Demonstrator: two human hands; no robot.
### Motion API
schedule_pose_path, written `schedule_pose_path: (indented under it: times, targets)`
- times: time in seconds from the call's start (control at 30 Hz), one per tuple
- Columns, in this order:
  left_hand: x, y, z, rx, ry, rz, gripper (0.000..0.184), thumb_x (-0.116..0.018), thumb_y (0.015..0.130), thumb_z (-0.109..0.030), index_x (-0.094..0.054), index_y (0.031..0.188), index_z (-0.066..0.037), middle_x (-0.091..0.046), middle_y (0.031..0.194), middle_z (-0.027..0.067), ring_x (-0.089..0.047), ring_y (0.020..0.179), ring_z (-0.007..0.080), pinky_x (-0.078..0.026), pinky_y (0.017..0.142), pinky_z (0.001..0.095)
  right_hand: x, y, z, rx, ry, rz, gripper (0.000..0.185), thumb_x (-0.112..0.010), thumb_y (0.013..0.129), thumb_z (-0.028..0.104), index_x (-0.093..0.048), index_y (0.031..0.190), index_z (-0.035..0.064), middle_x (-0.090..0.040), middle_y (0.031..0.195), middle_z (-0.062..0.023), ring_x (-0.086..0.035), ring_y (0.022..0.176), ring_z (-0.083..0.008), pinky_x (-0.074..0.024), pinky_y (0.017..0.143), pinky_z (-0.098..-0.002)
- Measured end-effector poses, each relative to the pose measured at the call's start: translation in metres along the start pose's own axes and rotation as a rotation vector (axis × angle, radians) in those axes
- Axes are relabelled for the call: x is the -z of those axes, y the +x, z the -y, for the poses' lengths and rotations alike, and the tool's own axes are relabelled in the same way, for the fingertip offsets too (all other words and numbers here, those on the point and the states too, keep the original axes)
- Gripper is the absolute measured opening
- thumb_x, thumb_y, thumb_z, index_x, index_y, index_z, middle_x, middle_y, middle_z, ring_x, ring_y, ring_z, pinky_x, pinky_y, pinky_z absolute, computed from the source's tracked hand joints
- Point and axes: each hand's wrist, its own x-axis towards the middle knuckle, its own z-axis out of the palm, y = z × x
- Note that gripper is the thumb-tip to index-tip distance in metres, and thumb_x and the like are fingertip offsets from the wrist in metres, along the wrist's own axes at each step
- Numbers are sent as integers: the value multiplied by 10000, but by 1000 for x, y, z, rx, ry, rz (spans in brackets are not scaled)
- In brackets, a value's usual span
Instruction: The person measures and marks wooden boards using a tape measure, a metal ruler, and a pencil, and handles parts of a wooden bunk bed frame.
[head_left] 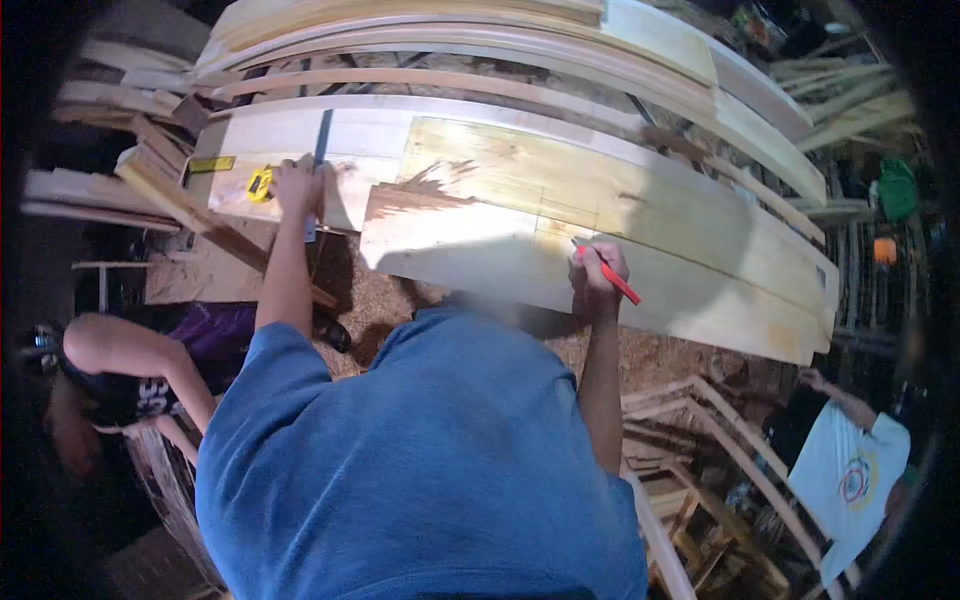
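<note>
My right hand (603, 266) is closed around a red pencil (622, 284), its tip close to the surface of a pale board (470, 240). Thin drawn lines cross the wood just above that tip. Over at the left end of the boards, my left hand (297, 184) appears closed on a square with a dark blade (324, 136); its fingers are partly hidden from view. A yellow tape measure (260, 184) lies right beside those fingers. Against the pale board is a yellowish plank (690, 215), and a rough dark patch shows near its left end.
Long planks (480, 35) are stacked beyond the work boards. A loose beam (190, 210) slants at the left. One person (150, 370) sits at lower left; another in a white shirt (850, 475) is at right. Wooden frames (700, 440) and sawdust (390, 315) lie below.
</note>
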Motion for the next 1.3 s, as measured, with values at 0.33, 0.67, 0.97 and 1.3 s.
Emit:
schedule_pose_path:
  times: [0.33,0.67,0.97,1.3]
  targets:
    - [-78,68,144,-7,-122,144,616,-596,931,-546,-506,1423,-187,-486,1441,200,-538,1261,449,-446,1015,593,17,5,-3,6,183,97,94,-539,868,62,-617,893,16,-672,874,-118,-631,761,-173,-525,702,-292]
    - [112,-48,-121,-706,-1022,331,410,-793,771,-142,-636,1134,-36,-596,1151,121,-619,909,239,-529,842,355,-90,21,0,311,-189,384,229,-538,965,102,-600,1175,33,-644,816,-74,-634,718,-154,-527,643,-296]
    - [162,-167,-262,-775,-1038,339,386,-754,700,-188,-668,1040,-26,-638,1137,179,-662,956,384,-545,799,435,-64,3,60,338,-747,165,230,-742,842,159,-591,902,-3,-636,840,-196,-651,758,-320,-510,699,-422]
    - [129,-119,-211,-784,-323,455,468,-770,772,-317,-659,1143,-54,-693,1054,206,-676,941,416,-545,822,508,117,-4,173,-114,-559,-210,258,-791,841,246,-649,921,46,-608,752,1,-547,665,-106,-463,595,-290]
